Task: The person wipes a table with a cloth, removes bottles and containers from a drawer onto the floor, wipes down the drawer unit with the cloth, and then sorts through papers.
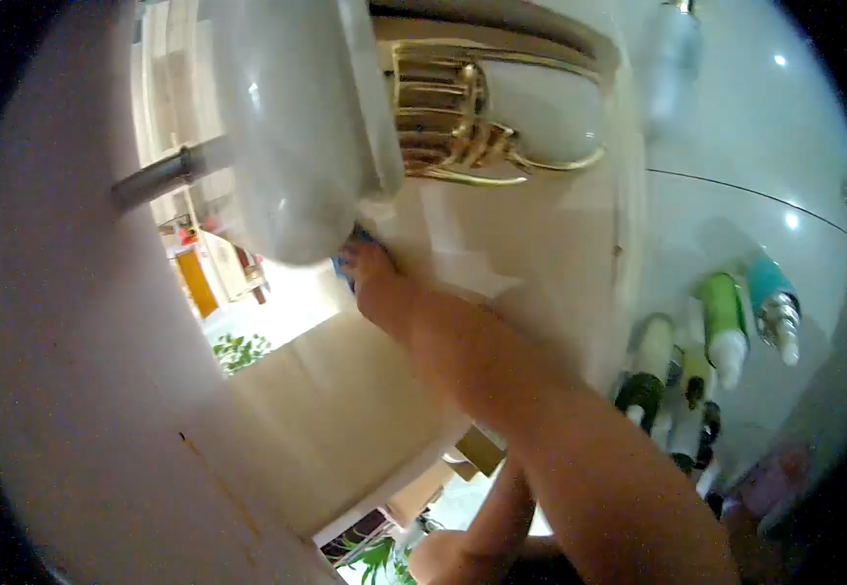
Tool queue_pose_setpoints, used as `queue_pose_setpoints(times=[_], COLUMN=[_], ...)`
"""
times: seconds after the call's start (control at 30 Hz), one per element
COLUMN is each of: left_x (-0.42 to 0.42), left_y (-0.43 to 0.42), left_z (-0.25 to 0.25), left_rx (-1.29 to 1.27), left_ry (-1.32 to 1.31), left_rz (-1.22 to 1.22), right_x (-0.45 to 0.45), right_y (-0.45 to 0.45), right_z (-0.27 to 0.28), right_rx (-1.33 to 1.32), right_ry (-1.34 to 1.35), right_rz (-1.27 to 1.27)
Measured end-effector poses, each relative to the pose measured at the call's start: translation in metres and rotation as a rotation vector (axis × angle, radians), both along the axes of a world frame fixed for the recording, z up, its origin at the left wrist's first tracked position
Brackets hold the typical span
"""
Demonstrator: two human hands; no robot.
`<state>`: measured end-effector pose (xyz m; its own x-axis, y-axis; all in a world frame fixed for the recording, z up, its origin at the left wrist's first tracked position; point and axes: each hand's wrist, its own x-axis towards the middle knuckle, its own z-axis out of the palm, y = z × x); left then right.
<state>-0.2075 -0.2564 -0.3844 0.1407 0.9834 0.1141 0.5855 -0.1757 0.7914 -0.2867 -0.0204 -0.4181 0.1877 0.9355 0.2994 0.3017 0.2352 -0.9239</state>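
Note:
My right arm reaches in from the lower right, and my right hand (373,268) is closed around something small and blue (343,273), probably a cloth. Most of it is hidden by the fingers. The hand is at the lower end of a large, smooth white rounded body (296,136), close to the beige panel (501,234); whether it touches either is unclear. Another bare limb (482,536) shows at the bottom edge, and I cannot tell whose it is. My left hand cannot be made out.
A gold-coloured fitting with a white cover (540,112) is on the beige panel. Several bottles, one of them green (724,317) and one teal (772,292), are at the right by pale tiles (735,205). A grey pipe (160,180) meets the white body. Green leaves (240,351) show through a gap.

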Motion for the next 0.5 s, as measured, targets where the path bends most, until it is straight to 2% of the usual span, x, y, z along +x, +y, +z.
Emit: queue_pose_setpoints(times=[0.07,0.17,0.23,0.27,0.3,0.4,0.43,0.5], left_x=[-0.001,0.009,0.001,-0.011,-0.018,-0.021,-0.020,-0.017], left_y=[0.006,0.022,0.026,0.030,0.029,0.019,0.021,0.027], left_z=[0.000,0.003,0.002,-0.006,-0.009,-0.006,-0.002,-0.001], left_rx=[-0.003,0.082,0.106,0.019,-0.070,-0.080,-0.079,-0.058], left_ry=[-0.045,-0.077,-0.101,-0.073,-0.045,-0.127,-0.171,-0.273], left_rz=[0.017,-0.042,-0.063,0.002,0.078,0.099,0.110,0.142], right_x=[-0.046,0.114,0.191,0.169,0.159,0.139,0.152,0.184], right_y=[-0.002,-0.060,-0.052,-0.047,-0.062,-0.140,-0.159,-0.196], right_z=[-0.059,0.011,0.019,0.016,0.025,0.043,0.045,0.047], right_rx=[0.204,-0.253,-0.280,-0.343,-0.345,-0.190,-0.222,-0.339], right_ry=[-0.374,0.180,-0.650,-0.167,-0.180,-0.660,-0.672,-0.535], right_rz=[-0.125,-0.080,0.189,0.009,0.007,-0.013,-0.008,-0.038])
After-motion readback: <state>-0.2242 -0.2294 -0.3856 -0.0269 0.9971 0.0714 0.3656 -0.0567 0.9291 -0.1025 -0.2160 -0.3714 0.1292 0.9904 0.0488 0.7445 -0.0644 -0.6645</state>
